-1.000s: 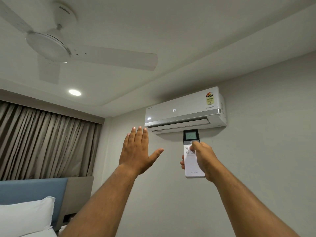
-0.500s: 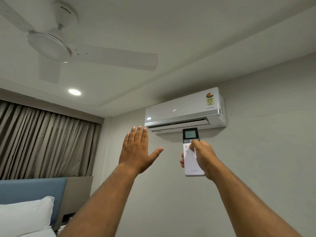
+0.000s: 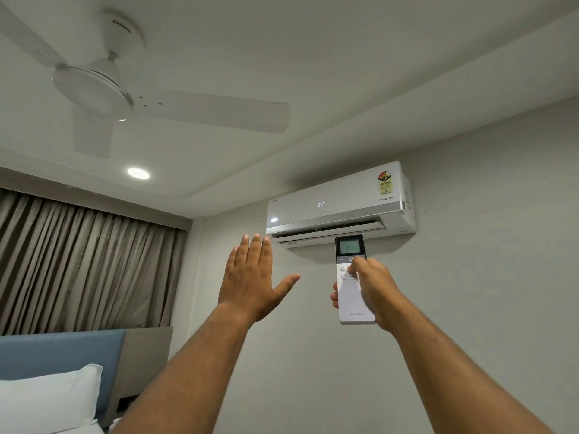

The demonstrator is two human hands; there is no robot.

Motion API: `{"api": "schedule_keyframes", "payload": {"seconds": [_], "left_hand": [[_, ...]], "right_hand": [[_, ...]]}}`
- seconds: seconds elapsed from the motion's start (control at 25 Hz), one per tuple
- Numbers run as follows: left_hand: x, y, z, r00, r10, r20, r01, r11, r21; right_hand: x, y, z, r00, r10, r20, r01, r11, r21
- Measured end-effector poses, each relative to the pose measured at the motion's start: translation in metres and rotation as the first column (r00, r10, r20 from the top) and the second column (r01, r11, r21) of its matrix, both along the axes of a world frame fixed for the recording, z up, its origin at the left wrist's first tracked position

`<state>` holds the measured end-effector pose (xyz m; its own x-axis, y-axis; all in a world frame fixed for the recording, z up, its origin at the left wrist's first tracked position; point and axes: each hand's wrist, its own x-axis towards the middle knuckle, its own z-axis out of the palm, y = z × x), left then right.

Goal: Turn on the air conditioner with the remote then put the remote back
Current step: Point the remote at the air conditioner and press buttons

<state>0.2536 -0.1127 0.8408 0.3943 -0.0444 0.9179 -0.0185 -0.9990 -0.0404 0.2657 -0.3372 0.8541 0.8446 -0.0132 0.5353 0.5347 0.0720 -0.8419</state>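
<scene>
A white air conditioner [image 3: 340, 205] hangs high on the wall, its front showing 24 and its lower flap slightly open. My right hand [image 3: 374, 289] is raised just below it, gripping a white remote [image 3: 353, 296] whose lit screen also reads 24; my thumb rests on the buttons under the screen. My left hand [image 3: 250, 280] is held up flat to the left of the remote, fingers together, thumb out, holding nothing.
A white ceiling fan [image 3: 94, 86] is overhead at the upper left, beside a round ceiling light [image 3: 138, 173]. Grey curtains [image 3: 78, 264] cover the left wall. Below them are a blue headboard [image 3: 59, 352] and a white pillow [image 3: 47, 402].
The air conditioner's flap has opened a little. Both hands and the remote have stayed almost where they were.
</scene>
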Motion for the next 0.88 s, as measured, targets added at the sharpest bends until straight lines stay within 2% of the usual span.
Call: {"api": "schedule_keyframes", "payload": {"seconds": [0.88], "left_hand": [[0.0057,0.0014,-0.0064,1.000,0.010,-0.006,-0.010,1.000,0.008]], "right_hand": [[-0.0027,-0.0064,-0.0011,1.000,-0.026,-0.001,0.026,1.000,-0.015]]}}
